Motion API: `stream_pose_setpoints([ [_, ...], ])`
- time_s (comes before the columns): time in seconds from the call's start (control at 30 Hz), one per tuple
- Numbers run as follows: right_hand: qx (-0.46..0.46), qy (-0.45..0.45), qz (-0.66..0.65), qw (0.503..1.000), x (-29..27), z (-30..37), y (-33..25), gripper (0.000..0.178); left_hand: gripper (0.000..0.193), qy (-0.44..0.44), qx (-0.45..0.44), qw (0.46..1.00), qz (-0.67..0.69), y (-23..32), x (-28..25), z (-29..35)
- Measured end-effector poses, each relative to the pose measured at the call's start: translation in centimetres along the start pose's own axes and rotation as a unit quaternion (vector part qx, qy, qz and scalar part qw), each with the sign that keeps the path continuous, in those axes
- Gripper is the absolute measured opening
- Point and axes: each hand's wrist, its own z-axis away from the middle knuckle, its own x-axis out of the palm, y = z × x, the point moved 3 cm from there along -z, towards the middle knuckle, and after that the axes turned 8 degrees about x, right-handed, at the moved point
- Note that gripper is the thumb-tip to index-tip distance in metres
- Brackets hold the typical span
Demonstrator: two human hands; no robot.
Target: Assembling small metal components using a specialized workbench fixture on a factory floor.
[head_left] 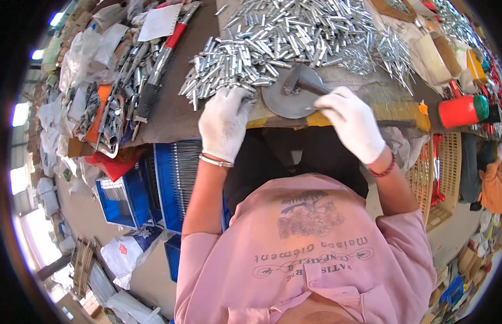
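- My right hand (pixel 352 125), in a white glove, is closed around a thin metal piece whose tip rests on the round grey metal disc (pixel 288 100) at the bench edge.
- A small dark metal fixture (pixel 303 81) stands on that disc, at about eleven o'clock from my right hand.
- My left hand (pixel 225 122), also gloved, lies at nine o'clock from the disc, fingers curled down onto the near edge of the pile; whether it grips anything I cannot tell.
- The pile of small silver metal tubes (pixel 272 40) spreads from twelve o'clock of my left hand across the brown bench (pixel 175 116).
- At three o'clock from my right hand stands a red can with a green lid (pixel 463 110).
- Below the bench, at seven o'clock from my left hand, sit blue trays (pixel 163 183) holding thin metal rods.
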Motion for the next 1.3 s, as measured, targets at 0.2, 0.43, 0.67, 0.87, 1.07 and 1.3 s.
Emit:
stream_pose_setpoints([
  [0.2, -0.041, 0.018, 0.123, 0.991, 2.6, -1.4, -0.1, 0.005, 0.015, -0.035, 0.064, 0.997, 0.002, 0.1, -0.6, -0.5],
  [0.43, -0.097, 0.035, 0.232, 0.967, 2.6, -1.8, -0.1, 0.004, 0.029, -0.034, -0.169, 0.863, 0.475, 2.7, 1.6, -1.0],
  [0.67, -0.114, 0.04, 0.207, 0.971, 2.5, -1.8, 0.6, 0.005, 0.015, -0.024, -0.038, 0.956, 0.289, 3.2, 2.3, -1.2],
  [0.87, -0.122, 0.055, 0.201, 0.97, 2.8, -2.1, 1.1, 0.003, 0.017, -0.014, 0.049, 0.975, 0.218, 3.1, 2.2, -1.8],
  [1.07, -0.124, 0.049, 0.18, 0.975, 2.9, -2.4, 1.2, 0.0, 0.012, -0.032, 0.02, 0.962, 0.272, 2.8, 3.0, -1.7],
  [1.3, -0.118, 0.036, 0.169, 0.978, 3.1, -2.6, 1.4, 0.002, 0.013, -0.046, -0.011, 0.954, 0.297, 2.9, 2.9, -1.5],
])
